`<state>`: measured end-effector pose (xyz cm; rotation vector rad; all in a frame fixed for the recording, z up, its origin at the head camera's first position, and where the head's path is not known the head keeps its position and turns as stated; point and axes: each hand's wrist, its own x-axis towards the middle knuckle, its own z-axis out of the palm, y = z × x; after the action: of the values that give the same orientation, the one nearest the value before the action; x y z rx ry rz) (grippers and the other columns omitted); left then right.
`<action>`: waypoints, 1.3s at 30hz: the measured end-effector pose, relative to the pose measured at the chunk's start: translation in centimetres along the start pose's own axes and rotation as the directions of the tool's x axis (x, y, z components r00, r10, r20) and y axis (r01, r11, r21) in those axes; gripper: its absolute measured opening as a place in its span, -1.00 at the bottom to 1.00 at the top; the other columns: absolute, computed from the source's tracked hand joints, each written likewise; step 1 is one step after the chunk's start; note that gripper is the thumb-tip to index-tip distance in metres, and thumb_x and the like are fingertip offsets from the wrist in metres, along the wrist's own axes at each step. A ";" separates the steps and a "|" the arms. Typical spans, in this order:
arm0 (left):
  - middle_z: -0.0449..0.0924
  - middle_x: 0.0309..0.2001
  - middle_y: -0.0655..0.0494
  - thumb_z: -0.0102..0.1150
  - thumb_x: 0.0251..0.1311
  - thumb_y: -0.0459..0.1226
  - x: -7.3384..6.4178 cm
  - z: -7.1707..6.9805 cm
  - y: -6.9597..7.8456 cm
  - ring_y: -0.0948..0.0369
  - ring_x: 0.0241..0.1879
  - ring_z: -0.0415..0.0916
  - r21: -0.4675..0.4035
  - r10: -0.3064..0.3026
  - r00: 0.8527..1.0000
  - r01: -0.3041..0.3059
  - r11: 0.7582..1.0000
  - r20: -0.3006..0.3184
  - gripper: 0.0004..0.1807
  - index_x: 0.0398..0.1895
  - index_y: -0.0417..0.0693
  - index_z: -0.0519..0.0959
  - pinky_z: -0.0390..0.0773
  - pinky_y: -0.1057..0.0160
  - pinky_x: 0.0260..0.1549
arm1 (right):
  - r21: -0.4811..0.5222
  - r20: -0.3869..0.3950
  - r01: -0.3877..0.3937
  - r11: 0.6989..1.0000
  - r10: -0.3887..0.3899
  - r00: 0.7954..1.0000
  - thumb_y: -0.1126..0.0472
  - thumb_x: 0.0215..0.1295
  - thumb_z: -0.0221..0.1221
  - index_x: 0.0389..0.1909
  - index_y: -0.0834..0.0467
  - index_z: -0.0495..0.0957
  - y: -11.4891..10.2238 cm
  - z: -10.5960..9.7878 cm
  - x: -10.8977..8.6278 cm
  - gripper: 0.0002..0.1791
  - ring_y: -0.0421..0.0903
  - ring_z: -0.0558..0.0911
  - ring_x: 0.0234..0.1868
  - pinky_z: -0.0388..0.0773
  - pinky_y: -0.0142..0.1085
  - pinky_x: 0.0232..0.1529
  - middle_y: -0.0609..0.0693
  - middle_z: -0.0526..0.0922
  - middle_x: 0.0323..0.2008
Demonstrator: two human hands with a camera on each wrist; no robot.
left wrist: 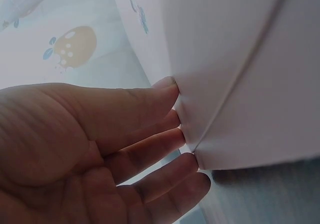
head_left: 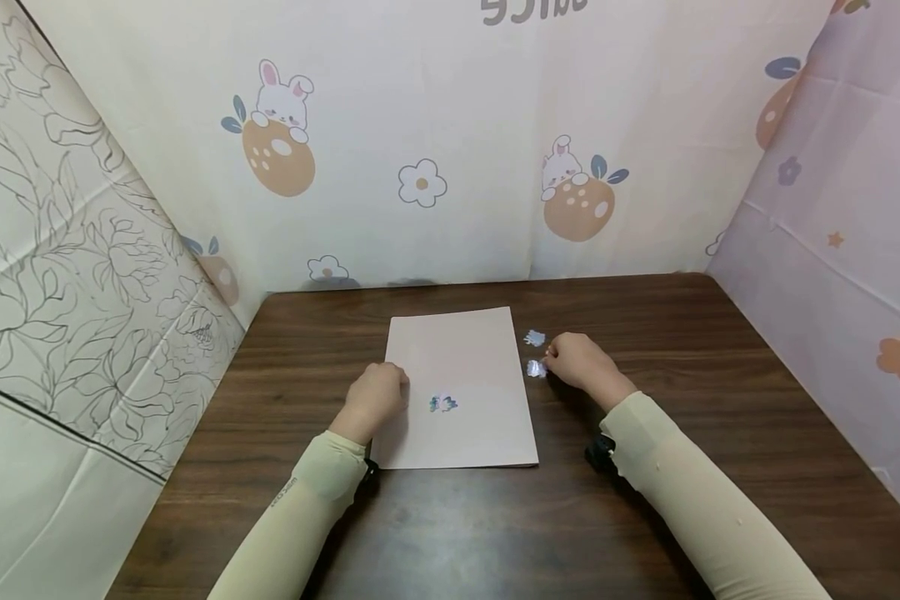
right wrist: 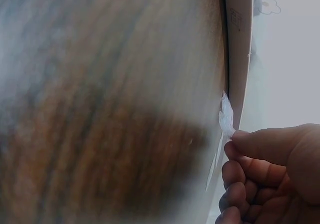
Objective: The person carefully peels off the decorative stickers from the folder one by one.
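Observation:
A white sheet of paper (head_left: 465, 350) lies on the table, with small blue-and-purple shiny shapes (head_left: 443, 404) on its lower middle. My left hand (head_left: 375, 398) rests at its left edge; in the left wrist view the thumb and fingertips (left wrist: 167, 91) touch the paper, fingers slightly bent. Just right of the sheet, my right hand (head_left: 583, 360) pinches a small shiny, pale, jagged-edged piece (right wrist: 226, 115) between thumb and index finger. Its other fingers curl in toward the palm. Another pale shiny piece (head_left: 535, 337) lies on the table just beyond it.
The dark wood-grain table (head_left: 645, 317) stretches out on both sides of the paper. Patterned cloth (head_left: 420, 100) with rabbits and fruit hangs along the back, and more cloth (head_left: 855, 250) closes in the sides. Black bands (head_left: 600, 452) sit at the sleeve cuffs.

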<state>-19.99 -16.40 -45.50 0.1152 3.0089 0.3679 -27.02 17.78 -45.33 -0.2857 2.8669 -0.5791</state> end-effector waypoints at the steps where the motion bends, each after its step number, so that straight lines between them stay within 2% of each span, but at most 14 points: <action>1: 0.70 0.06 -0.10 0.36 0.18 -0.35 0.0 0.0 0.0 0.01 0.02 0.59 -0.001 0.001 1.000 -0.001 1.000 0.000 -0.69 0.02 -0.11 0.74 0.68 -0.01 -0.20 | 0.000 0.001 -0.002 1.000 0.002 1.000 0.14 0.47 0.12 -0.69 0.04 0.33 0.0 0.0 0.0 -0.55 -0.10 0.37 -0.59 0.31 -0.24 -0.53 -0.05 0.34 -0.67; 7: 0.70 0.05 -0.09 0.35 0.19 -0.36 0.0 0.1 -0.1 0.00 0.07 0.60 0.007 0.015 1.000 -0.015 1.000 -0.009 -0.72 -0.01 -0.11 0.76 0.68 -0.01 -0.17 | 0.012 0.020 -0.004 1.000 0.004 1.000 0.15 0.49 0.08 -0.71 0.02 0.32 0.0 0.3 0.2 -0.53 -0.12 0.33 -0.63 0.28 -0.26 -0.57 -0.07 0.31 -0.71; 14: 0.71 -0.04 -0.09 0.18 0.26 -0.39 -0.1 -0.6 0.2 -0.06 0.05 0.59 0.050 0.031 0.999 -0.030 0.998 -0.017 -0.75 -0.09 -0.09 0.77 0.67 -0.05 -0.17 | 0.008 0.060 -0.011 1.000 0.010 0.998 0.14 0.51 0.07 -0.72 0.00 0.30 -0.2 0.0 0.4 -0.51 -0.13 0.29 -0.65 0.27 -0.25 -0.58 -0.09 0.27 -0.72; 20: 0.69 0.02 -0.07 0.27 0.20 -0.38 0.1 -0.9 0.1 -0.02 0.07 0.59 0.026 0.007 1.000 -0.007 1.000 -0.011 -0.74 -0.05 -0.11 0.76 0.67 -0.06 -0.15 | -0.016 0.048 -0.003 1.000 0.003 0.999 0.14 0.49 0.10 -0.69 0.03 0.39 -0.2 -0.2 0.6 -0.55 -0.10 0.38 -0.61 0.32 -0.25 -0.56 -0.05 0.37 -0.68; 27: 0.70 0.03 -0.03 0.41 0.13 -0.36 0.4 -0.6 0.2 0.04 0.00 0.58 0.003 0.023 1.000 -0.023 1.000 0.005 -0.73 -0.07 -0.09 0.77 0.66 0.02 -0.18 | -0.014 0.062 -0.016 1.000 0.017 0.998 0.17 0.47 0.09 -0.73 0.01 0.35 -0.1 -0.2 0.5 -0.53 -0.11 0.33 -0.64 0.28 -0.25 -0.59 -0.07 0.32 -0.71; 32: 0.70 0.03 -0.03 0.41 0.13 -0.35 0.8 -0.7 0.2 0.07 -0.04 0.59 0.007 0.027 1.000 -0.027 1.000 -0.001 -0.74 -0.08 -0.08 0.77 0.66 0.05 -0.21 | -0.027 0.044 -0.017 0.999 0.018 0.999 0.20 0.45 0.07 -0.76 0.02 0.36 -0.7 -0.5 0.8 -0.52 -0.11 0.29 -0.65 0.27 -0.24 -0.59 -0.09 0.29 -0.74; 39: 0.70 0.07 -0.05 0.42 0.11 -0.35 0.7 -0.7 -0.1 0.10 -0.13 0.58 -0.015 0.002 1.000 -0.002 1.000 0.027 -0.69 -0.03 -0.09 0.76 0.66 0.07 -0.27 | -0.047 0.066 -0.025 0.999 0.028 0.997 0.21 0.45 0.08 -0.74 0.03 0.39 -1.2 -0.3 0.8 -0.54 -0.09 0.35 -0.61 0.30 -0.23 -0.58 -0.05 0.37 -0.69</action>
<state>-20.75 -16.64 -44.90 0.1212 2.9787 0.3861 -27.67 16.61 -44.70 -0.2688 2.8183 -0.4896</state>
